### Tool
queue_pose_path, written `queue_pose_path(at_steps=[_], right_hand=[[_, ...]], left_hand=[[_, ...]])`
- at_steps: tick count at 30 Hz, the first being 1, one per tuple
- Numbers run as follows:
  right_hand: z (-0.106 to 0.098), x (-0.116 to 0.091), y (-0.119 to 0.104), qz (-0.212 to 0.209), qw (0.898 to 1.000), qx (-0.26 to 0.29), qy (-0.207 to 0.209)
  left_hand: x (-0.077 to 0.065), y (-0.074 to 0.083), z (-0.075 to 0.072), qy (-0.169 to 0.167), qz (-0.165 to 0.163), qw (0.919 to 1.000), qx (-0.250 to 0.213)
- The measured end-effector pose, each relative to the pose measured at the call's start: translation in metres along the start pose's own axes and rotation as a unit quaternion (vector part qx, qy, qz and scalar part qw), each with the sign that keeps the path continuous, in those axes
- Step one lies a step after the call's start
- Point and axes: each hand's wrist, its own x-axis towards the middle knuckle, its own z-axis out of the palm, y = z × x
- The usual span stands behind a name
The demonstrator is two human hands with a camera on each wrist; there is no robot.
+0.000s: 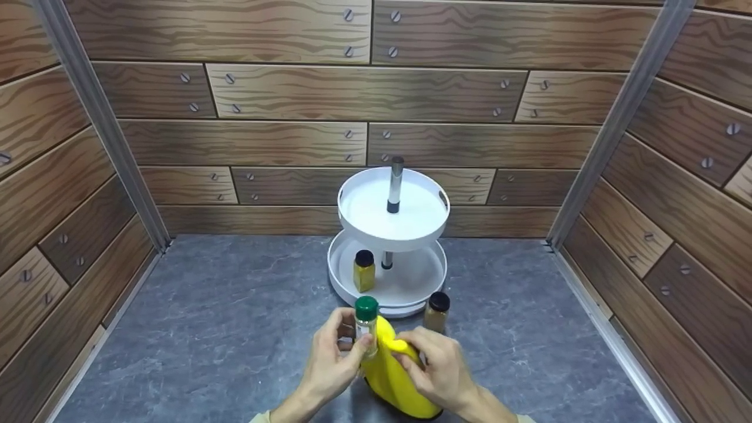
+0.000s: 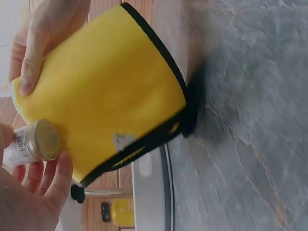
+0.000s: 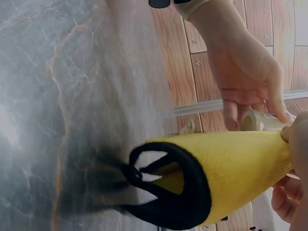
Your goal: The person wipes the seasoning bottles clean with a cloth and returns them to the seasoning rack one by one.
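Note:
My left hand [image 1: 330,359] holds a small clear spice jar [image 1: 366,314] with a green cap, upright between thumb and fingers. In the left wrist view a barcode label shows on this jar [image 2: 23,144]. Right beside it, my right hand [image 1: 439,365] pinches the top of a yellow cloth [image 1: 395,379] with black edging, which hangs down toward the table. From the right wrist side, the cloth [image 3: 240,168] appears folded over, its black border curling round a gap at the lower end. Whether jar and cloth touch I cannot tell.
Behind the hands stands a white two-tier round tray [image 1: 392,233] with a metal post. A black-capped bottle of yellow contents [image 1: 364,277] sits on its lower tier. Another black-capped jar [image 1: 435,319], brownish, stands at the tray's front right. Wood-patterned walls [image 1: 294,91] enclose the grey table [image 1: 223,317].

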Motion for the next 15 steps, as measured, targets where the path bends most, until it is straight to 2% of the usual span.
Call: queue_pose_path(at_steps=[6,15], right_hand=[[-0.006,0.003,0.003,0.006,1.000,-0.027,0.008],[-0.011,0.004,0.008,0.021,0.999,-0.034,0.026]], left_hand=[[0.000,-0.009,-0.009,0.008,0.023,0.9978,0.061],[-0.001,-0.025,-0.021,0.007,0.054,0.9889,0.138]])
